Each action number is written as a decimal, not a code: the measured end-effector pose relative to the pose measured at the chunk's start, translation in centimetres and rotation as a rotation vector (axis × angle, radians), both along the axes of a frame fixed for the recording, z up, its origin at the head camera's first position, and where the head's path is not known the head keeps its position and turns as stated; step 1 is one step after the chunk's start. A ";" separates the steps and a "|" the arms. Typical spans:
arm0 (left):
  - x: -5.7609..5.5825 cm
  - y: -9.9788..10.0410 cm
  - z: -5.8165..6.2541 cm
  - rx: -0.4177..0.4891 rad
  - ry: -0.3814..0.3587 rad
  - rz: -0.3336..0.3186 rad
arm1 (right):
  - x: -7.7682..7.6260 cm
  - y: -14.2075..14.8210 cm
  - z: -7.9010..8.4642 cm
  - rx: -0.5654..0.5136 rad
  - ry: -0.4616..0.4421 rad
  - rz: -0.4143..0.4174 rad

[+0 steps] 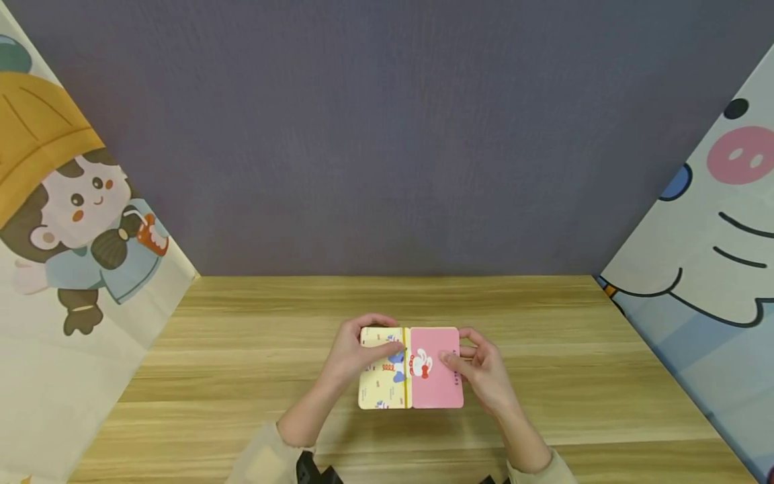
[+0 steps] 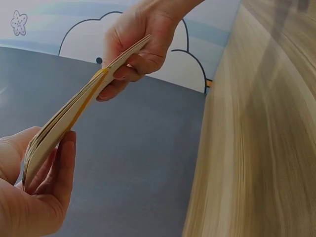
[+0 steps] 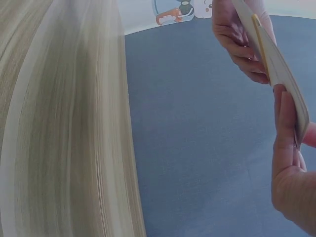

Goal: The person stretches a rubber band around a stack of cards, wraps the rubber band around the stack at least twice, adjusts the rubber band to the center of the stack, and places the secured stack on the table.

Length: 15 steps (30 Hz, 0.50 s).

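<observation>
Both hands hold up a small notebook (image 1: 437,376) over the table, spread flat with a pale yellow patterned half on the left and a pink half with a white rabbit on the right. A yellow elastic band (image 1: 405,390) runs down its middle. My left hand (image 1: 357,349) grips the yellow half, thumb on the face toward me and fingers behind. The right hand (image 1: 484,373) pinches the pink half at its outer edge. Seen edge-on in the left wrist view, the notebook (image 2: 54,128) shows several thin layers. Behind it, some fingers are hidden in the head view.
A wood-grain table (image 1: 242,363) lies below the hands. At its far edge rises a dark grey panel (image 1: 387,148). Cartoon-printed walls flank it, with a figure in a yellow hat (image 1: 84,202) at left and a pig snout (image 1: 742,154) at right.
</observation>
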<state>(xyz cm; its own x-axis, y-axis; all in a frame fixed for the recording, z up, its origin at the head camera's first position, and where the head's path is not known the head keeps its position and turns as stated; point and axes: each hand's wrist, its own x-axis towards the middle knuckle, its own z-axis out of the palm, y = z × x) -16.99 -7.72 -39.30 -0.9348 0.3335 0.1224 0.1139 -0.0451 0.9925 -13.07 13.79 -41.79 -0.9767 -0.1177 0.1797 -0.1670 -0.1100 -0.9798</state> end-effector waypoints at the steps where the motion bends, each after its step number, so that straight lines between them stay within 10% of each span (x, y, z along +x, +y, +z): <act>1: 0.0 0.0 0.0 -0.003 0.001 -0.003 | 0.0 0.0 0.0 0.001 0.004 0.003; 15: 0.0 0.2 0.4 -0.052 -0.070 -0.025 | 0.2 -0.1 0.0 -0.001 -0.014 0.033</act>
